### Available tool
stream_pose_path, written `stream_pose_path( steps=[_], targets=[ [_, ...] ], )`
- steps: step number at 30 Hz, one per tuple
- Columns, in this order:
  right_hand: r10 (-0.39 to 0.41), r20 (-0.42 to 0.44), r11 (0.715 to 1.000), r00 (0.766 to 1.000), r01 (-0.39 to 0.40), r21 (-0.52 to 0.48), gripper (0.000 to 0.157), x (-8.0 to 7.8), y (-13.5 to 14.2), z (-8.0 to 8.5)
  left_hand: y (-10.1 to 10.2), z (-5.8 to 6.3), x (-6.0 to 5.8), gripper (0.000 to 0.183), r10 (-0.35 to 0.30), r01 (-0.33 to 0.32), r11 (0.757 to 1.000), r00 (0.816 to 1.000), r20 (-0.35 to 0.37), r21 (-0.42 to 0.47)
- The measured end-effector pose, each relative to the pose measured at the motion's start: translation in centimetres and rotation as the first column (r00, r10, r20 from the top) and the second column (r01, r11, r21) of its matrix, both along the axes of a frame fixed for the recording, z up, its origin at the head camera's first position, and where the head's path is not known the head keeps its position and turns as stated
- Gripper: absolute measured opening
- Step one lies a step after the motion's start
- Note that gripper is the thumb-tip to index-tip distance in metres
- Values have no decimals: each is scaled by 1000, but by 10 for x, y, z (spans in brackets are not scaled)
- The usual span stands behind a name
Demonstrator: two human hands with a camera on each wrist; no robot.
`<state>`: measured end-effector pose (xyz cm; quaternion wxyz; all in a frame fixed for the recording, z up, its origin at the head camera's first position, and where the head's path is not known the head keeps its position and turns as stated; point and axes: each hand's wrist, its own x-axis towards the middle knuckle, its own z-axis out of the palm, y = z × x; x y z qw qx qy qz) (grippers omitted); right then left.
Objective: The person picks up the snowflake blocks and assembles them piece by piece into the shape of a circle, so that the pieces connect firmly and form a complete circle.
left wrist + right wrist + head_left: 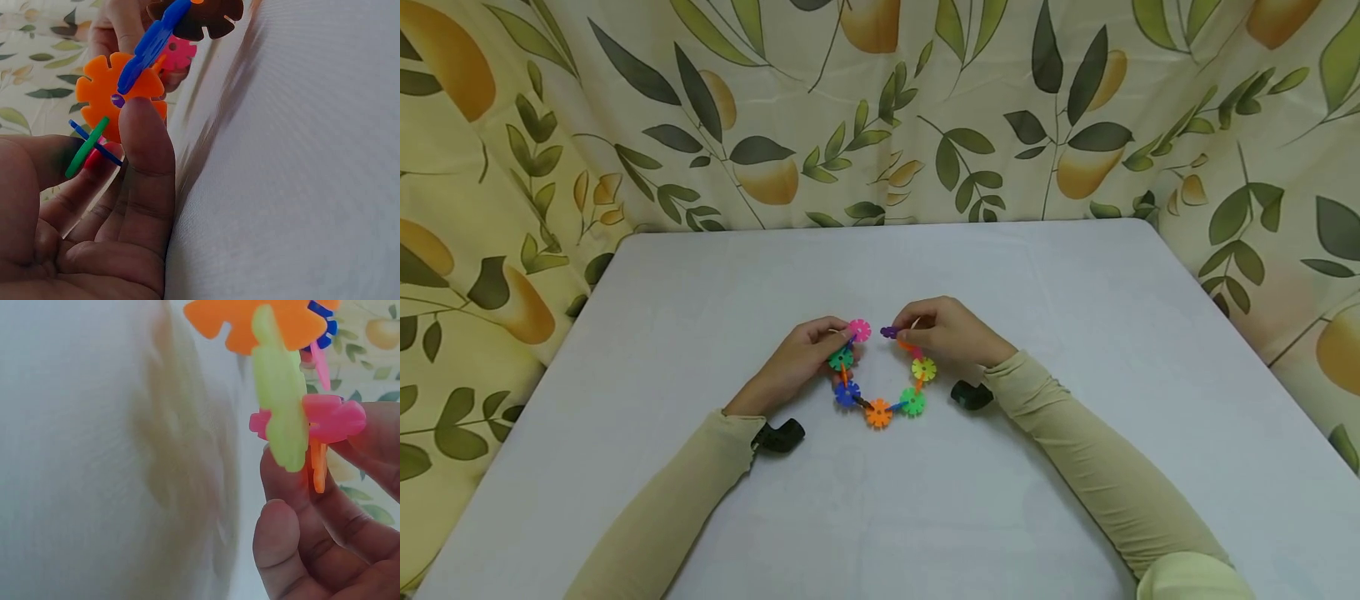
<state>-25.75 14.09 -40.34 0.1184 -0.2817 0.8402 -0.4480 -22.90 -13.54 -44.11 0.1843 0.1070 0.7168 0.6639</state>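
Note:
Slotted, flower-shaped plastic discs in many colours are joined edge to edge in a curved chain above the white table. Its two ends face each other across a small gap: a pink disc (pixel 861 331) and a purple disc (pixel 889 332). My left hand (pixel 805 350) pinches the chain beside the pink end, with a green disc (pixel 87 150) between thumb and fingers in the left wrist view. At the other end, my right hand (pixel 951 327) pinches the purple disc. A yellow disc (pixel 924 369) and an orange disc (pixel 878 414) hang along the lower curve.
A white cloth covers the table (pixel 880 517). Behind it and at both sides hangs a curtain (pixel 865 108) printed with leaves and fruit. Black wrist devices show by the left sleeve (pixel 781 436) and by the right sleeve (pixel 972 395).

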Motion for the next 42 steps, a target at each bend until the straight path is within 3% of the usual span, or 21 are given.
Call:
stream_pose_path(
  steps=[13,26,42],
  targets=[
    [9,34,999,999,-7,-47,11,6,-7,5,2,-1,0,29,-27,28,999,999,-26,26],
    [40,-48,998,998,-42,-55,11,6,-10,1,1,1,0,29,-48,47,999,996,-69,-22],
    [94,-35,993,995,-97,-66,10,11,-15,3,0,4,2,26,-72,71,997,996,-56,-17]
  ],
)
